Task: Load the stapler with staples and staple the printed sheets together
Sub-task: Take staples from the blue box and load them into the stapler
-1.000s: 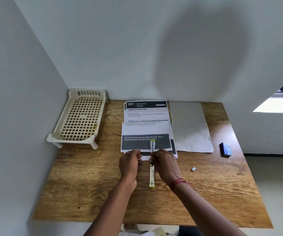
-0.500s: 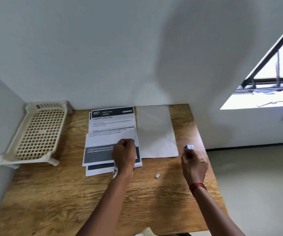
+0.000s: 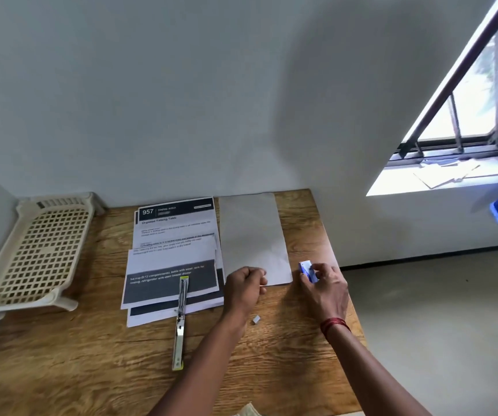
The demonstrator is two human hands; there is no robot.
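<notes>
Head view: both hands have left the opened yellow-and-steel stapler (image 3: 180,319) lying across the printed sheets (image 3: 172,259); right hand (image 3: 327,288) now grasps the small blue staple box (image 3: 307,270), left hand (image 3: 244,288) curled, contents indeterminate, so loading likely follows.

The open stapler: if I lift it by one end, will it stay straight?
Probably not: the stapler lies opened flat, so its hinge would likely fold. Its slim metal arms look stiff, light. One end rests on the printed sheets; pushing may shift them.
</notes>
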